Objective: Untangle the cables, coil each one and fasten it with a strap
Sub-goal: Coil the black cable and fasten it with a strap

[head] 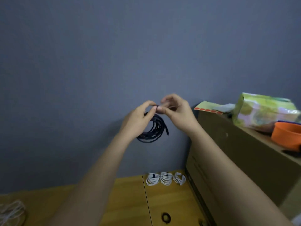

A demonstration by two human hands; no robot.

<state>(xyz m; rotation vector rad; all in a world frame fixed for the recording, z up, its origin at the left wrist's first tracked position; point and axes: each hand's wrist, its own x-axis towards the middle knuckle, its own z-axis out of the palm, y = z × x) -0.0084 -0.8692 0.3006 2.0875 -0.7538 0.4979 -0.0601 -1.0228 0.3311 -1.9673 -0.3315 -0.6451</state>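
With the black coil held up before the wall, well above the three strapped white coils, my left hand and right hand pinch its top, seemingly fastening a strap I must wrap tight next.

**Wooden table with coiled cables against a grey wall**

A yellow-brown wooden table runs along the bottom of the view, a dark seam crossing its top. Three white coiled cables lie side by side at its far edge, near the wall. A small black coil lies nearer the camera. A loose white tangle sits at the left corner. A cardboard box stands on the right side.
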